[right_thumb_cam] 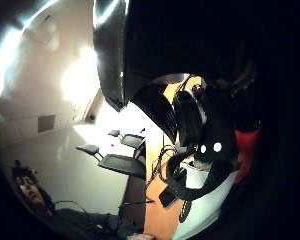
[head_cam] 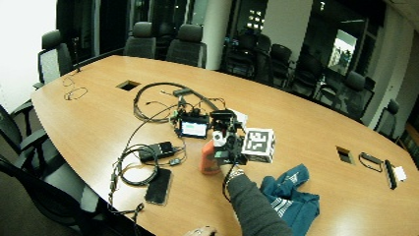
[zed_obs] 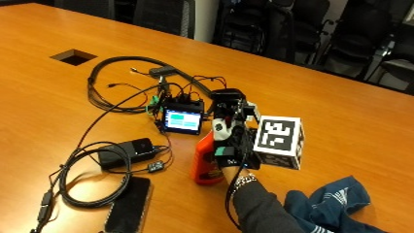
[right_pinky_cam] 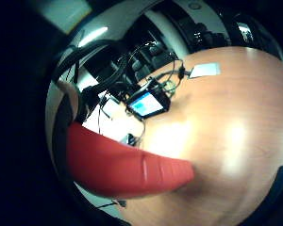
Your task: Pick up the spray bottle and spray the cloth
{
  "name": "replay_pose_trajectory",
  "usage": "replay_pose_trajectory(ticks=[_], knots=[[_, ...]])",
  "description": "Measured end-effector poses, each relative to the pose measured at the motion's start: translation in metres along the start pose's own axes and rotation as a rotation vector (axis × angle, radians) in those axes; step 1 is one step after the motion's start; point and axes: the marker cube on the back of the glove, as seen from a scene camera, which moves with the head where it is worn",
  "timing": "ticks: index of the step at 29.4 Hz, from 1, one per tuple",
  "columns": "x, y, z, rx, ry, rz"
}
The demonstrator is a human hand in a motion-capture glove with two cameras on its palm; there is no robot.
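A red spray bottle [zed_obs: 205, 166] stands upright on the wooden table [zed_obs: 336, 107], just in front of a small screen device. My gloved right hand [zed_obs: 231, 141] wraps around the bottle's upper part from the right side. Up close in the little finger side palm view, the bottle's red body [right_pinky_cam: 122, 165] runs across the picture. A sliver of the red bottle [right_thumb_cam: 247, 145] shows in the thumb side palm view behind dark glove parts. A crumpled dark blue cloth [zed_obs: 331, 204] lies on the table to the right of my forearm, apart from the bottle. In the wide outside view the cloth [head_cam: 291, 194] sits near the table's front edge.
A small device with a lit screen [zed_obs: 182, 120] sits behind the bottle amid tangled black cables [zed_obs: 123, 82]. A black power pack [zed_obs: 129, 150] and a dark phone [zed_obs: 129, 206] lie to the left. A square cutout [zed_obs: 74, 56] opens in the table at far left. Office chairs [zed_obs: 304, 29] line the far side.
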Motion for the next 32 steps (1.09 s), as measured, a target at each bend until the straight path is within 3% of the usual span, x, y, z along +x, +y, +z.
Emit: replay_pose_trajectory(ticks=[15,26,29,32], knots=[[0.024,0.010,0.023,-0.078,0.073,0.095],[0.021,0.031,0.049,-0.384,0.145,0.261],[0.007,0.047,0.042,-0.464,0.200,0.202],[-0.017,0.061,0.031,-0.542,0.287,0.053]])
